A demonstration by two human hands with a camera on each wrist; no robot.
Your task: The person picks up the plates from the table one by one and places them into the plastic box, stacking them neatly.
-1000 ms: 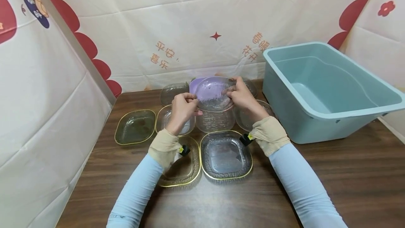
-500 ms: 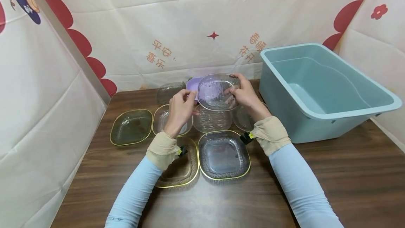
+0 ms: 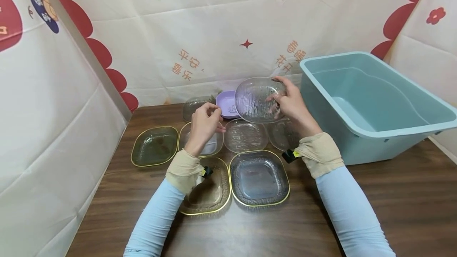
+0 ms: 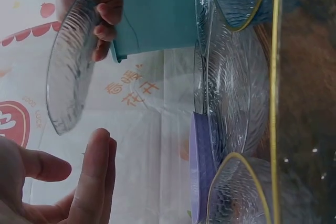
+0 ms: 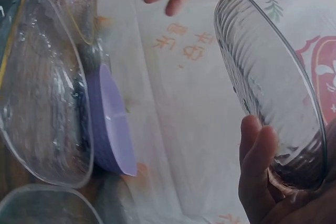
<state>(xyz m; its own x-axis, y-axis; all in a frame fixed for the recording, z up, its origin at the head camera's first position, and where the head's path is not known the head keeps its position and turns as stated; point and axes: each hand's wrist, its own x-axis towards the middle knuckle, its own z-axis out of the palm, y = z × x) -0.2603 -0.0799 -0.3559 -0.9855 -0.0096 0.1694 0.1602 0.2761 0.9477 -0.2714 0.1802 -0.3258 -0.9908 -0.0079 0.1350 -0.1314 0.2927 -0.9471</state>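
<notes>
My right hand [image 3: 295,106] grips a clear ribbed plate [image 3: 254,100] by its right edge, tilted up above the table. In the right wrist view the thumb and fingers pinch the lower end of this plate [image 5: 273,72]. My left hand [image 3: 203,127] hovers left of it, apart from the plate and holding nothing; the left wrist view shows a gap between its thumb and fingers [image 4: 92,177]. Behind the left fingertips sits a purple dish [image 3: 225,104], partly covered by the held plate. Another clear ribbed plate [image 3: 246,136] lies below the held one.
Around the hands lie a dark green gold-rimmed plate [image 3: 154,146], a clear gold-rimmed one [image 3: 215,142], an amber one [image 3: 214,199] and a smoky blue-grey one [image 3: 259,179]. Grey clear dishes [image 3: 282,136] sit right and back. A large teal bin [image 3: 332,138] stands at right; a printed cloth hangs behind.
Both hands were at the clear plate; the left has let go. The right hand has carried the plate to the right and slightly up, uncovering more of the purple dish.
</notes>
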